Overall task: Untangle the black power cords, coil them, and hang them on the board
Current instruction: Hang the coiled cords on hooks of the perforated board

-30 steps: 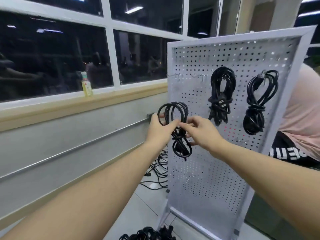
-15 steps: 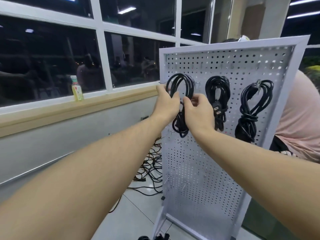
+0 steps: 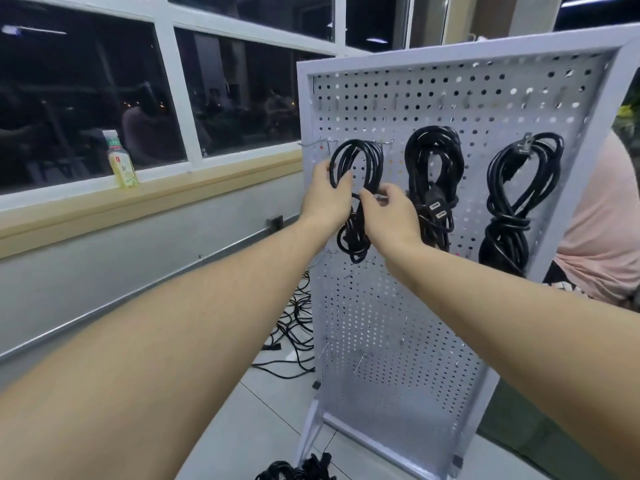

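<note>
A white pegboard (image 3: 398,341) stands upright on the floor in front of me. Both my hands hold a coiled black power cord (image 3: 367,157) against the board's left side, with its top loop level with the hooks. My left hand (image 3: 327,195) grips the coil's left strands. My right hand (image 3: 391,211) pinches the coil at its wrapped middle. Two more coiled black cords hang on the board: one in the middle (image 3: 433,181) and one at the right (image 3: 512,202). A tangle of loose black cords (image 3: 294,327) lies on the floor behind the board.
A small drink bottle (image 3: 121,164) stands on the window ledge at the left. A person in a pink shirt (image 3: 602,216) sits behind the board's right edge. More black cords (image 3: 298,471) lie on the tiled floor by the board's foot.
Both hands have lifted the coiled cord from the board's middle height up to the row of hooks at the left. The top loop now sits at hook level.
</note>
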